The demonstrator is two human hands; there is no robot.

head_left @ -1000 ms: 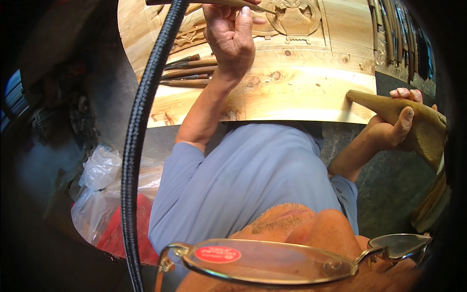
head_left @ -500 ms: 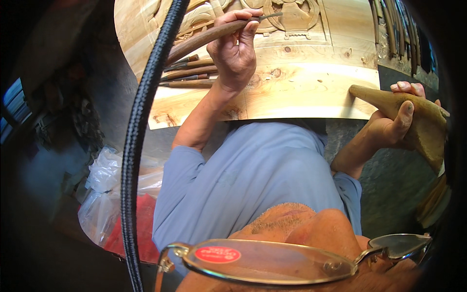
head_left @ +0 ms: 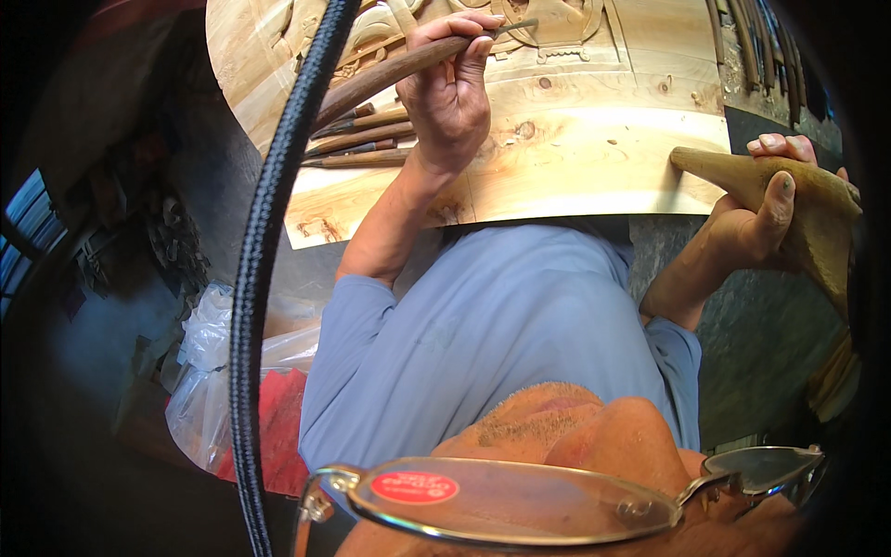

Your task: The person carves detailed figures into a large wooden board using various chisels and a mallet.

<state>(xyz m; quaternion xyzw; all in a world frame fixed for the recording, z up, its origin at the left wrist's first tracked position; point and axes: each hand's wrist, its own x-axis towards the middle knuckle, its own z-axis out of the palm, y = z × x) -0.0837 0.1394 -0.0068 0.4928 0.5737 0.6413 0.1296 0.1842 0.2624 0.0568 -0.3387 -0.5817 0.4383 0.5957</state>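
Note:
My left hand (head_left: 444, 111) is closed on a carving chisel with a long dark wooden handle (head_left: 380, 72), its thin blade (head_left: 516, 26) pointing right over the carved relief (head_left: 568, 20) of a pale wooden panel (head_left: 603, 139). Below that hand's grip, several wood-handled tools (head_left: 357, 147) lie on the panel. At the right, my right hand (head_left: 770, 218) grips a yellowish-brown wooden mallet (head_left: 817, 237), whose narrow end (head_left: 691, 160) reaches over the panel's front edge. Whether that end touches the panel I cannot tell.
A row of chisels (head_left: 756, 42) lies beyond the panel at the top right. At the lower left are crumpled clear plastic (head_left: 206, 339) and a red surface (head_left: 274, 427). A black braided cord (head_left: 258, 278) runs down the left of the view, with glasses (head_left: 520, 506) along the bottom.
The chisel in my left hand has swung down and tilted, bringing its long handle into view. The mallet in my right hand has risen slightly in the picture, and the view has shifted a little.

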